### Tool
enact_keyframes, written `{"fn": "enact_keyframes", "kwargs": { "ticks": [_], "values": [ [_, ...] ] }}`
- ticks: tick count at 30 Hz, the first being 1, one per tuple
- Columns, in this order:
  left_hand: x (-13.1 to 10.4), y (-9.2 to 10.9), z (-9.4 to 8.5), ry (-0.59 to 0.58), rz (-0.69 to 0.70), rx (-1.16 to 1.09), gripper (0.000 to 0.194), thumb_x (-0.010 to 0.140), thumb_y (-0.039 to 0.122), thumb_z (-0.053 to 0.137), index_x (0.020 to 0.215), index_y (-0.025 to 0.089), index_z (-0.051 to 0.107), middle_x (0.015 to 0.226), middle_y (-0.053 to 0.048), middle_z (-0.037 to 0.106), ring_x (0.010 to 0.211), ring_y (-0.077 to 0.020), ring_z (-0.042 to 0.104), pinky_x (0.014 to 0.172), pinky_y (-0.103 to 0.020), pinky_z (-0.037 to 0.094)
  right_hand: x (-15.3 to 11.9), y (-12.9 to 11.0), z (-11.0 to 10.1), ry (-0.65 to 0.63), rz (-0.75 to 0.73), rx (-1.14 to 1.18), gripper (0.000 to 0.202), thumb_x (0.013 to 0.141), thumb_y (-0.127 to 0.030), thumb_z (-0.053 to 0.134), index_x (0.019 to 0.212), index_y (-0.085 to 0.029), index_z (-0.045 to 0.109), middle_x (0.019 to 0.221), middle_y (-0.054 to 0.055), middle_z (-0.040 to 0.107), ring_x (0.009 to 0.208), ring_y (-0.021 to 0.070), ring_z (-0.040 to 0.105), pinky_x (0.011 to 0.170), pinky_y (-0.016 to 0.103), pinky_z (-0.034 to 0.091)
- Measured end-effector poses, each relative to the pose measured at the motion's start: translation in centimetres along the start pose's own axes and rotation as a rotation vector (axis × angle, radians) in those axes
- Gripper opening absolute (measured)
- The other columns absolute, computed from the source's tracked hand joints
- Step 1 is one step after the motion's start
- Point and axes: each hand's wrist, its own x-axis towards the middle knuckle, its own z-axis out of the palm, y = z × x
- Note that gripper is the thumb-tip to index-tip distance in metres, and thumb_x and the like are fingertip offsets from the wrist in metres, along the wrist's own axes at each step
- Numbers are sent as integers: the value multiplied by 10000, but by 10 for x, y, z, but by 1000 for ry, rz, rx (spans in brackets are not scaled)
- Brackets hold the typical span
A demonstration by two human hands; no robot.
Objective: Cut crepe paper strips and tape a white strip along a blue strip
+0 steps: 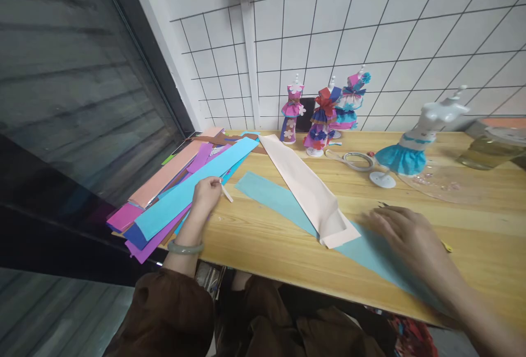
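Observation:
My left hand [206, 197] is closed on a small pale strip [227, 193], beside the stack of coloured paper. A long bright blue sheet [176, 203] lies on top of that stack. In the middle, a pale pink sheet [302, 181], folded at its near end, rests across a long teal sheet [271, 198]. My right hand [400, 233] is over the right part of the teal sheet, blurred by motion. A dark, thin tool [383, 204] shows beyond its fingers, and a small yellow piece [447, 247] to its right; whether the hand holds them is unclear.
Three dressed mini mannequins [292, 113] stand near the tiled wall. A white mannequin [438, 115] in a blue skirt is at the back right, beside a clear tray [456, 184] and a jar [491, 151]. A tape roll [358, 161] lies between them. The table's front edge [287, 279] is near my lap.

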Motion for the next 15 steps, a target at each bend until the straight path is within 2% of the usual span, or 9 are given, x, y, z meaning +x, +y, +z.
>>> {"fn": "enact_keyframes", "kwargs": {
  "ticks": [2, 4, 7, 11, 13, 15],
  "values": [
    [7, -3, -4, 150, 129, 300, 276, 728, 153, 438, 916, 123, 637, 894, -111, 621, 852, -223, 557, 784, -343, 413, -2, -32, -5, -83, 37, 239, 367, 813, -482, 364, 885, -217, 608, 984, 76, 619, 932, 215, 545, 796, 313, 415],
    [10, -1, -5, 253, 202, 520, 307, 725, 122, 423, 948, 104, 633, 1053, -156, 569, 1011, -277, 483, 867, -392, 361, -2, -58, -7, -165, 140, 339, 394, 779, -537, 392, 894, -216, 588, 969, 73, 625, 889, 224, 562, 742, 320, 430],
    [6, 10, 4, 294, 253, 653, 320, 735, 104, 409, 970, 92, 627, 1211, -172, 467, 1123, -315, 377, 908, -433, 319, 4, -73, -4, -214, 263, 390, 463, 753, -581, 393, 966, -202, 554, 975, 95, 625, 865, 242, 575, 697, 326, 428],
    [-18, 36, 31, 115, 442, 556, 318, 767, 102, 395, 996, 125, 614, 1167, -128, 509, 1075, -255, 420, 930, -389, 314, 30, -54, 7, -261, 330, 421, 452, 806, -538, 297, 841, -184, 576, 822, 97, 652, 743, 216, 596, 633, 299, 414],
    [-39, 52, 48, 32, 543, 460, 301, 795, 144, 401, 1025, 135, 595, 1170, -117, 503, 1092, -240, 400, 942, -373, 300, 44, -43, 13, -327, 346, 430, 412, 801, -500, 329, 772, -177, 583, 739, 81, 653, 670, 193, 593, 573, 272, 404],
    [-65, 67, 63, -75, 612, 365, 266, 816, 201, 413, 998, 146, 599, 1107, -111, 531, 1056, -229, 416, 920, -365, 310, 54, -37, 18, -392, 326, 446, 332, 769, -444, 409, 781, -172, 598, 691, 60, 651, 622, 172, 585, 527, 248, 387]
  ]
}}
